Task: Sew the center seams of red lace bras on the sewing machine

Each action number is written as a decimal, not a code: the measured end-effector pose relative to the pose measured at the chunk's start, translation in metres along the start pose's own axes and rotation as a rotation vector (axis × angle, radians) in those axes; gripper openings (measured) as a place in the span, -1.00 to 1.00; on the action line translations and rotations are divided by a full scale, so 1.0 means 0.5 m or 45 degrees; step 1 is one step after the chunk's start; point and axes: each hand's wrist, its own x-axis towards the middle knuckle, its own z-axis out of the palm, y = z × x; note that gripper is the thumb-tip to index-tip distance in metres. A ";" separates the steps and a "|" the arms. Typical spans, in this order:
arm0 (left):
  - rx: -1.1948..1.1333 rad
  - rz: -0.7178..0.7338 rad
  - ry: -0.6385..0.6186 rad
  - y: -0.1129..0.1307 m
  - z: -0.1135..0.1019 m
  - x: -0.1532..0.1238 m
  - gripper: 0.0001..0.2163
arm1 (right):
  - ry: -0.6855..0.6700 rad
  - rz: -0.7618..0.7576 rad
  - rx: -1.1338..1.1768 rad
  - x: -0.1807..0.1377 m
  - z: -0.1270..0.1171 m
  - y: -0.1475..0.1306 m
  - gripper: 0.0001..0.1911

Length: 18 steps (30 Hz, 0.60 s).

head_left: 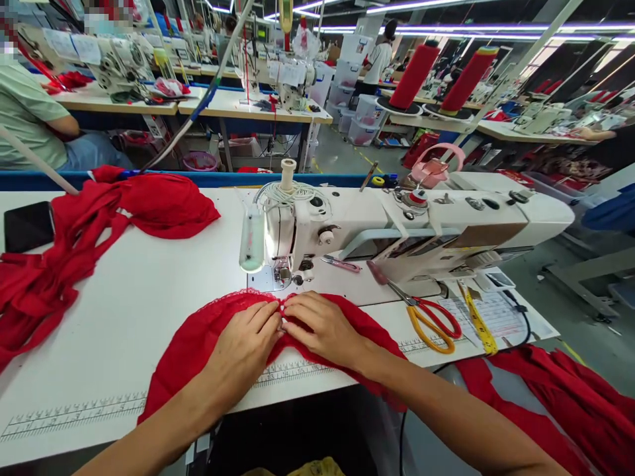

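Observation:
A red garment piece [186,350] with a lace-trimmed upper edge lies on the white table, spread to both sides in two rounded halves like bra cups. My left hand [251,340] rests on its left half, fingertips pinched at the narrow middle. From the other side my right hand [322,327] grips the same middle, its fingers closed on the cloth. The fingertips of both hands nearly meet, and what lies between them is mostly hidden. Just beyond them stands the sewing machine's needle and presser foot [282,272], apart from the cloth's edge.
Scissors [430,324], pink-handled snips [342,265] and a yellow tape measure [479,320] lie by the sewing machine [357,218]. Red garments [163,205] and a phone [28,227] occupy the left. More red cloth [570,390] hangs at lower right. A person in pale green sits beyond.

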 end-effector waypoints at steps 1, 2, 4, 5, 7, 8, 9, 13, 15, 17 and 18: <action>0.054 0.002 0.014 -0.002 0.003 0.002 -0.71 | -0.019 -0.010 -0.038 0.000 0.005 -0.001 -0.87; 0.098 -0.005 0.020 -0.003 0.006 0.002 -0.72 | -0.030 -0.017 -0.067 -0.001 0.009 0.000 -0.87; 0.130 -0.044 0.018 -0.006 0.011 -0.002 -0.72 | -0.020 -0.011 -0.099 -0.004 0.012 0.006 -0.85; 0.123 -0.066 0.020 -0.006 0.012 -0.004 -0.71 | -0.007 -0.003 -0.107 -0.006 0.012 0.010 -0.84; 0.092 -0.103 0.037 -0.007 0.013 -0.008 -0.68 | 0.014 0.011 -0.119 -0.008 0.011 0.014 -0.82; 0.077 -0.113 0.044 -0.007 0.013 -0.009 -0.67 | 0.018 0.016 -0.121 -0.008 0.010 0.015 -0.81; 0.066 -0.119 0.046 -0.007 0.013 -0.009 -0.65 | 0.018 0.019 -0.121 -0.007 0.009 0.016 -0.81; 0.038 -0.116 0.065 -0.008 0.013 -0.004 -0.64 | -0.006 0.042 -0.141 -0.005 0.009 0.015 -0.76; 0.022 -0.121 0.080 -0.009 0.013 -0.002 -0.65 | -0.023 0.055 -0.172 -0.003 0.010 0.015 -0.75; -0.004 -0.136 0.086 -0.010 0.014 -0.001 -0.66 | -0.025 0.066 -0.193 -0.003 0.011 0.015 -0.74; -0.019 -0.144 0.086 -0.011 0.015 0.000 -0.66 | -0.019 0.073 -0.200 -0.004 0.011 0.015 -0.74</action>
